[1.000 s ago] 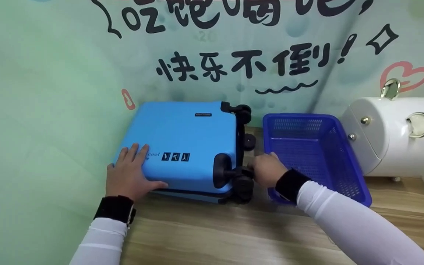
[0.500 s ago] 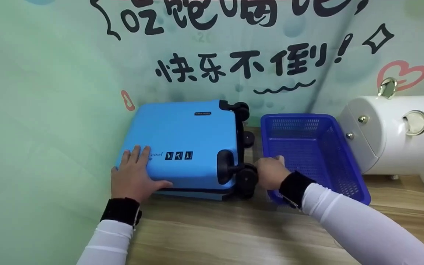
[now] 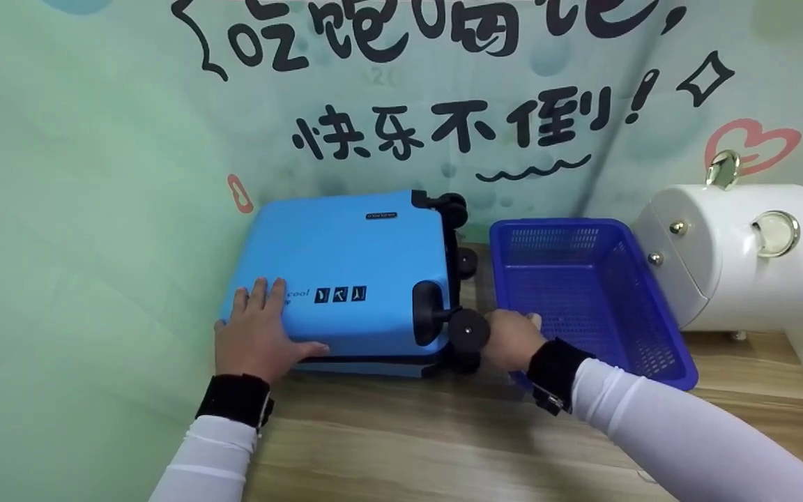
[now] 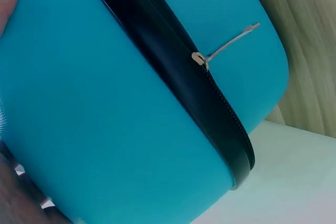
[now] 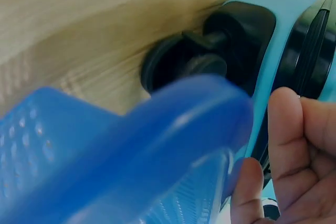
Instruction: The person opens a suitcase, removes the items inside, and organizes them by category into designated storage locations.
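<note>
A small sky-blue hard-shell suitcase [image 3: 346, 275] lies flat on the wooden tabletop [image 3: 408, 446], pushed into the corner where the pale green printed backdrop [image 3: 81, 209] meets the table. Its long axis runs left to right, with the black caster wheels at the right end, facing a dark blue perforated plastic basket [image 3: 586, 293] that stands just beside it.

The left hand [image 3: 255, 338] lies palm-down on the near left corner of the lid, fingers straight and together, thumb spread along the front edge; it presses the shell and grips nothing. The right hand [image 3: 509, 338] sits in the narrow gap between the suitcase and the basket, right against the near caster wheel [image 3: 470, 330]. Its fingers are curled, and in the right wrist view they bend close to the suitcase's edge, but whether they actually clasp the wheel or its stem cannot be told. So the wheel end lies directly left of the right hand's fingers, and that hand is the nearer one to it.

The shell is smooth, finely textured moulded plastic with rounded corners. A black zip band [image 4: 173, 66] runs round its seam, with a small metal zip pull [image 4: 202, 59] showing in the left wrist view. At the far right stands a glossy white rounded cabinet [image 3: 743, 258] with gold fittings.
</note>
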{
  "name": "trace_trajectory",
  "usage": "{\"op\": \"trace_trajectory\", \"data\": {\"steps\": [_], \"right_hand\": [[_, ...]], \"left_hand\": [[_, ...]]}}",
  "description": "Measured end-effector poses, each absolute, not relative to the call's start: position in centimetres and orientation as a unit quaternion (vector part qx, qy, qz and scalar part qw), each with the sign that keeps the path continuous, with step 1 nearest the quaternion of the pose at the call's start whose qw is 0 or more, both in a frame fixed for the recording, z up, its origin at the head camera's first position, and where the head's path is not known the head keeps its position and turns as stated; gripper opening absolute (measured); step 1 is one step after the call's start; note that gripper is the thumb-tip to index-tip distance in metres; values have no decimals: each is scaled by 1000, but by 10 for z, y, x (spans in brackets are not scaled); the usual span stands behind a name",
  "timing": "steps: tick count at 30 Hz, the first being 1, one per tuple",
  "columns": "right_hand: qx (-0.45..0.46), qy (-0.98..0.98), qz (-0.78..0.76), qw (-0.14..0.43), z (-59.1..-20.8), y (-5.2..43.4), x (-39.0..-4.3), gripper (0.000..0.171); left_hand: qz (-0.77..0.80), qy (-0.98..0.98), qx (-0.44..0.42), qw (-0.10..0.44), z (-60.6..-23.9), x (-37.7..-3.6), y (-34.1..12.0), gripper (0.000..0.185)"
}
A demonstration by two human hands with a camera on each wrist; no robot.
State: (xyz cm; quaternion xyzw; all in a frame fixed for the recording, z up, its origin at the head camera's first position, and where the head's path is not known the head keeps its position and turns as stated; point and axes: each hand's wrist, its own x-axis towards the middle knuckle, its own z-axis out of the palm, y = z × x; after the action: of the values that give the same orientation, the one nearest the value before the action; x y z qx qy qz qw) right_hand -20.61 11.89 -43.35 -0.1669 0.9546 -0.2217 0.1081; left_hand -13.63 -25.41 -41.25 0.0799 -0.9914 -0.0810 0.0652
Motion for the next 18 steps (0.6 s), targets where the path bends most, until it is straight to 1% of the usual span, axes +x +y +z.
{"op": "trace_trajectory", "data": {"steps": [1,6,11,13,18], "right_hand": [[-160,956,-222,104,-434,119,-206,25],[-132,963,-221,75,-438,119,-203,32],[-106,969,-217,55,-441,115,-198,36],[-98,970,-217,49,-442,114,-196,35],[-82,972,-219,31,-445,112,-192,24]], "left_hand": [[-81,-991,82,67,-413,-136,-252,132],[-88,-990,83,65,-409,-135,-246,131],[-128,-989,58,53,-406,-140,-263,129],[-152,-986,52,50,-408,-142,-275,129],[-176,-981,50,60,-419,-144,-292,133]]}}
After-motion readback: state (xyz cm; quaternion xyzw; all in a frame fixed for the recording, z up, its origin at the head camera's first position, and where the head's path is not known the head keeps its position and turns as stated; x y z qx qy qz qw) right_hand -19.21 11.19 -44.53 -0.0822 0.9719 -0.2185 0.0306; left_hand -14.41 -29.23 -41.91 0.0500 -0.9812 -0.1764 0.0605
